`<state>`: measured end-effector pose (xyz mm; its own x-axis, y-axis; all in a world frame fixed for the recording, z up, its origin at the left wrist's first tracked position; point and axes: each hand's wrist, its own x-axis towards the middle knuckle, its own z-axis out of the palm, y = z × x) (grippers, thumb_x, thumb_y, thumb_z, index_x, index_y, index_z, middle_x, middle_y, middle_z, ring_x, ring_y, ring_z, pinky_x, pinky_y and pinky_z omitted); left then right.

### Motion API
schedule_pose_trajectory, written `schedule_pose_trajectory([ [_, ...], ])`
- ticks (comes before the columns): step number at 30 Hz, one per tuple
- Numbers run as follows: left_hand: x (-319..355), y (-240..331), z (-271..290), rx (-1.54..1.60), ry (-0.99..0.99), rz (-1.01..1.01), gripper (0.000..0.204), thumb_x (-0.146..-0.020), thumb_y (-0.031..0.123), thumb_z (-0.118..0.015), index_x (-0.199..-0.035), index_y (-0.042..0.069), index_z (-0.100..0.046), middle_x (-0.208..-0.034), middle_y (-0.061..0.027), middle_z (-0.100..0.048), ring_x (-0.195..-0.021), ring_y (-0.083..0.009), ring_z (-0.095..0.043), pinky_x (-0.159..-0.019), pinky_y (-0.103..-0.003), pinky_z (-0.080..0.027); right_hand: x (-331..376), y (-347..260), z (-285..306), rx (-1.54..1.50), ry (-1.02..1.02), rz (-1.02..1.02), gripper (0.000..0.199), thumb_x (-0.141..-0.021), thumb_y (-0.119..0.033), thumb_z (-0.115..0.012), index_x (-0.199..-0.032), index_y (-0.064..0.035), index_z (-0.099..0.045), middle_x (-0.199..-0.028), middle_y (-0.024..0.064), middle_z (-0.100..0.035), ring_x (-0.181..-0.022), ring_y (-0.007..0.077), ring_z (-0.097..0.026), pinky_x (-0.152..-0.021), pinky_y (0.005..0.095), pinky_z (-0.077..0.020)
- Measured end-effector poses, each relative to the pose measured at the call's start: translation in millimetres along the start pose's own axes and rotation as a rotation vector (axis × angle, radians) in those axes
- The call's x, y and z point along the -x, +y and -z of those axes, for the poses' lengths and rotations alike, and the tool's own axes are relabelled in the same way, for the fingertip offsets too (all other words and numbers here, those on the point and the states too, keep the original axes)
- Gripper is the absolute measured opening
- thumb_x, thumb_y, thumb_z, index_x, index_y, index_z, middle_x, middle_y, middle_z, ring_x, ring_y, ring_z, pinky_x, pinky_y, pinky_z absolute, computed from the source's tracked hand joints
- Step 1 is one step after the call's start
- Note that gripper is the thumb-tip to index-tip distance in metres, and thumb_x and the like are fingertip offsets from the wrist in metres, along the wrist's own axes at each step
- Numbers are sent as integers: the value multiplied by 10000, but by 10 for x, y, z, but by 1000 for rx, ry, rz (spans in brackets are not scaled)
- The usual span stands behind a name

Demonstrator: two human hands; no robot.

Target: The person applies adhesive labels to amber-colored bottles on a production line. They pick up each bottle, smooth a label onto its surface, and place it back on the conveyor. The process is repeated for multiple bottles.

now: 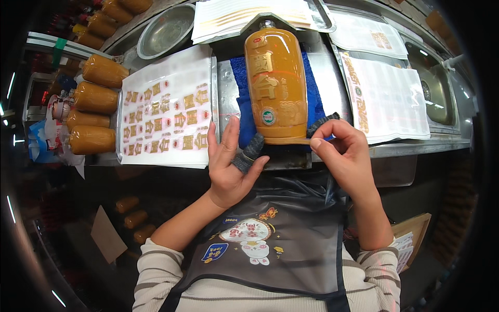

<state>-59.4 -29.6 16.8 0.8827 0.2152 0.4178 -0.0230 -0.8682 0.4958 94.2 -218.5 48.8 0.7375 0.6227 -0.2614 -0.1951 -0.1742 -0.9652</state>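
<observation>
A large amber-brown bottle (278, 78) with raised gold characters and a small round green-and-white emblem lies on a blue cloth (315, 78), its neck pointing away from me. Along its base edge runs a thin gold-brown strip (286, 141). My right hand (345, 151) pinches the strip's right end between thumb and fingertip, just off the bottle's lower right corner. My left hand (228, 166) is open beside the lower left corner, fingers apart and palm turned toward the bottle. A grey knitted finger sleeve (248, 154) covers one of its fingers; another grey sleeve (323, 123) shows on the right hand.
At left lies a sheet of gold-and-pink decals (165, 109), beside several brown bottles (93, 140). A metal bowl (166, 31) and strip-printed sheets (254, 15) are at the back. More decal sheets (387, 99) lie right, next to a sink (431, 78).
</observation>
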Motion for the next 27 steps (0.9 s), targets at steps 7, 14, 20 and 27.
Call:
schedule_pose_trajectory([
  [7,-78,-4,45,-101,-51,-95,327,-771,134,-821,-1046,-14,-724,-1503,-292,-408,-1343,-457,-468,-1096,-667,-225,5,-39,3,-87,6,-36,62,-887,-37,-649,-855,-4,-607,-767,-44,-564,-602,-24,-459,-530,164,-344],
  [14,-280,84,85,-167,-80,-271,582,-737,76,-805,-1275,-30,-610,-1509,-305,-369,-1332,-493,-447,-1095,-686,-185,-35,55,10,-107,6,-36,57,-896,-41,-642,-865,-10,-605,-756,-50,-571,-612,-26,-468,-541,156,-357],
  [20,-532,323,31,-245,-54,-287,162,-754,160,-677,-888,117,-759,-1432,-283,-501,-1322,-482,-482,-1084,-714,-216,-63,101,-20,-82,7,-30,60,-888,-43,-655,-858,-18,-610,-781,-55,-561,-628,-22,-462,-554,156,-356],
  [27,-512,139,-104,-109,27,-113,602,-691,190,-849,-1247,33,-680,-1484,-280,-441,-1387,-406,-439,-1125,-649,-221,-68,141,-45,63,9,27,70,-873,-49,-687,-842,-17,-632,-817,-54,-551,-634,-25,-451,-555,148,-346],
])
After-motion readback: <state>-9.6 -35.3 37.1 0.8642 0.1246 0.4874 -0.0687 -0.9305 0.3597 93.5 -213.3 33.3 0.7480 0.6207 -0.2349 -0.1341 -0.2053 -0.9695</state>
